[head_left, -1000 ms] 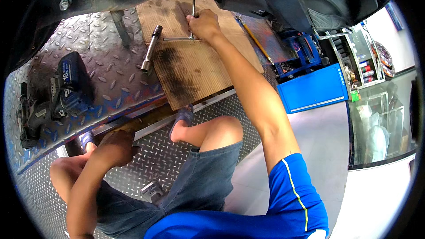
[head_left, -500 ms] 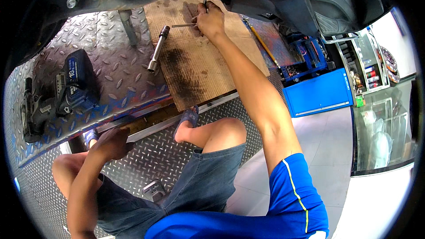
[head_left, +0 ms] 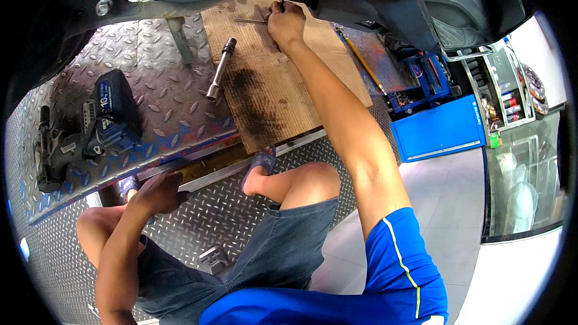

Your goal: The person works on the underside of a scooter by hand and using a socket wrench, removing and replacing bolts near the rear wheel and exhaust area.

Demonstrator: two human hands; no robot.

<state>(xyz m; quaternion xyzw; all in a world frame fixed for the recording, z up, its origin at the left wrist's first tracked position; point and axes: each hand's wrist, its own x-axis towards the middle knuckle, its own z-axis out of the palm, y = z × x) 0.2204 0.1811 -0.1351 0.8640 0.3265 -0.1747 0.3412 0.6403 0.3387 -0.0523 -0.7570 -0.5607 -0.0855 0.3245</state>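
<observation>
My right hand is stretched forward over a cardboard sheet, just under the vehicle's dark underside. Its fingers are closed on a tool with a thin metal rod that sticks out to the left; the rest of the tool is hidden by the hand. My left hand hangs beside my left knee, fingers loosely apart and nothing visible in it. Between the hands, a long chrome socket lies slanted across the cardboard's left edge.
A cordless power tool with a blue battery lies on the diamond-plate platform at left. Dark vehicle parts overhang the far side. At right are a yellow-handled rod, a blue jack-like frame and a blue toolbox panel.
My right hand and the thin rod have moved slightly farther away, toward the vehicle. The view has shifted a little. My left hand stays by the knee.
</observation>
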